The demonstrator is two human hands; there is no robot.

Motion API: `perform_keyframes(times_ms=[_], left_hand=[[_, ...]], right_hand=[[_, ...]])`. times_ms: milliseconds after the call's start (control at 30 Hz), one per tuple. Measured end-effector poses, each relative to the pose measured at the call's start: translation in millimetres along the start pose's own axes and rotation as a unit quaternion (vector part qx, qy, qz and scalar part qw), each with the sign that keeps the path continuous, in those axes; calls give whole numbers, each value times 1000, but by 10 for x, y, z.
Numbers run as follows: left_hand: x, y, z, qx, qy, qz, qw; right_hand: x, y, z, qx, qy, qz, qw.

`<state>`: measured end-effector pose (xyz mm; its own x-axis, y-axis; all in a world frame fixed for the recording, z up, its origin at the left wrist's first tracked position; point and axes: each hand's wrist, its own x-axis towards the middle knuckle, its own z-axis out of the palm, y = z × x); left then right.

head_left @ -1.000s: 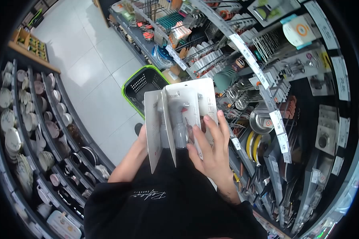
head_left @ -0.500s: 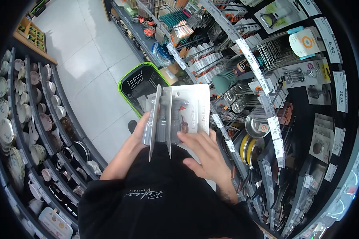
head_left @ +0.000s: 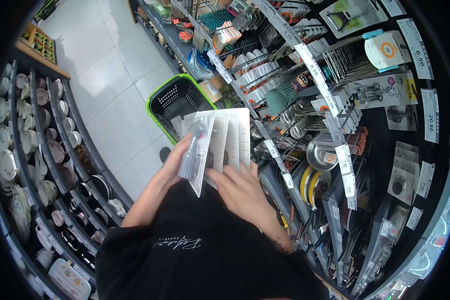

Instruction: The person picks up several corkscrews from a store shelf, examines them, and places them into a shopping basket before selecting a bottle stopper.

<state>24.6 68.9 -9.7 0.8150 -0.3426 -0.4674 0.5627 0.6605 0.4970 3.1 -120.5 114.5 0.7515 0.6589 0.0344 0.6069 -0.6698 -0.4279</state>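
Both my hands hold a fanned stack of white blister-card packages (head_left: 225,137), each with a grey tool sealed under clear plastic (head_left: 191,152). My left hand (head_left: 174,161) grips the stack from its left side, fingers partly hidden behind the cards. My right hand (head_left: 235,186) presses on the lower right of the cards with its fingers spread along their bottom edges. The stack is held in front of my chest, above my black shirt (head_left: 205,240).
A green-rimmed black shopping basket (head_left: 172,100) stands on the tiled floor just beyond the packages. Shelves of bowls and plates (head_left: 30,150) run along the left. Hooks and shelves of kitchen tools with price tags (head_left: 330,100) fill the right.
The packages have dropped lower and turned more edge-on, the cards closing together. My right hand slid from the cards' face down to their lower edge.
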Motion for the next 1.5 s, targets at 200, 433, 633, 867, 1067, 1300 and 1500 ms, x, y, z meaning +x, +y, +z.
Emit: perform_keyframes(times_ms=[200,433,633,867,1067,1300,1500], left_hand=[[26,-121,-269,96,19,23,995],[-31,-289,-403,118,89,22,989],[-151,-393,-683,81,173,-29,981],[-158,-493,-1284,-16,186,-135,973],[145,-508,-1995,-130,77,-236,960],[999,-839,-2759,-136,100,-239,956],[1210,-1963,-3789,165,359,-213,894]], right_hand=[[24,59,185,73,33,29,996],[119,7,393,144,54,72,986],[296,-48,727,166,29,110,980],[447,54,1358,222,-63,213,950],[830,256,1855,214,-91,186,955],[1248,1114,2761,220,-131,181,949],[1442,1976,3617,217,-162,188,944]])
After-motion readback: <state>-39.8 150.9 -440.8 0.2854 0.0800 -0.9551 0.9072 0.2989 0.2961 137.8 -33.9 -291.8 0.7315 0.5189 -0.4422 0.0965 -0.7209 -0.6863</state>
